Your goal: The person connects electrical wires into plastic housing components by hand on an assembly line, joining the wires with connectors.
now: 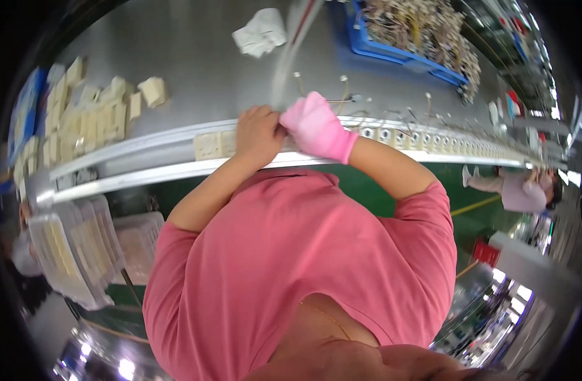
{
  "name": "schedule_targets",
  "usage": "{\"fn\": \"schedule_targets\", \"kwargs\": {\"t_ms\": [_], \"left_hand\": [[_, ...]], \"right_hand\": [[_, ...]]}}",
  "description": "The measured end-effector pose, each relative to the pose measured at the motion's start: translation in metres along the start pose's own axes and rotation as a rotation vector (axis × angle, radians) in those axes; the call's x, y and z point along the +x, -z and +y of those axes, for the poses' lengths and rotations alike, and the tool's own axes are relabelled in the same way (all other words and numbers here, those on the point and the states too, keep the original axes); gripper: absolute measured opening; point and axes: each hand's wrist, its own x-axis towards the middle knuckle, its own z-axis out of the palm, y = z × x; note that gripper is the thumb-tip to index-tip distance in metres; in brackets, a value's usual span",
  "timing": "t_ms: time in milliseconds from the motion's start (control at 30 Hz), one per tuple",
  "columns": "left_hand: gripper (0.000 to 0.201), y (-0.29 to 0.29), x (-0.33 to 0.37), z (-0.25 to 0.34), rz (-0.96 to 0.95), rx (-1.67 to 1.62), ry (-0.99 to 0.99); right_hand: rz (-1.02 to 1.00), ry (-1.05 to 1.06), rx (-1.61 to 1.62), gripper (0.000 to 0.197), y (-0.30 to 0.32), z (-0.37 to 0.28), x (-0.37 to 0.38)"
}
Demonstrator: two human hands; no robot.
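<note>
My bare left hand [259,134] is curled over a row of cream plastic housings [209,145] set in a metal rail [170,134]. Touching or almost touching it is my right hand [317,129], in a pink glove, its fingers closed. Whatever the fingertips grip is hidden between the two hands. Thin wires with small white connectors [343,79] stick out just beyond the glove onto the grey bench [195,57]. To the right, the rail carries a long line of white housings with round dark holes [415,139], several with wires trailing behind.
Loose cream housings [100,117] are piled at the left beside a blue tray [25,111]. A blue bin [392,54] heaped with wire harnesses [424,28] stands far right. A crumpled white cloth [261,33] lies at the back. Clear plastic bins [75,247] stand lower left; another person [516,189] is at right.
</note>
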Motion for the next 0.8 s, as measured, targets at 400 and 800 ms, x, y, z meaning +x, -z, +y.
{"fn": "schedule_targets", "kwargs": {"t_ms": [400,800], "left_hand": [[0.011,-0.003,-0.005,-0.003,0.033,0.004,-0.050],[0.014,0.001,-0.005,-0.002,-0.031,-0.020,-0.125]], "right_hand": [[-0.123,-0.089,0.058,0.009,0.009,0.004,0.001],[-0.248,-0.227,0.128,0.007,-0.004,0.008,0.006]]}}
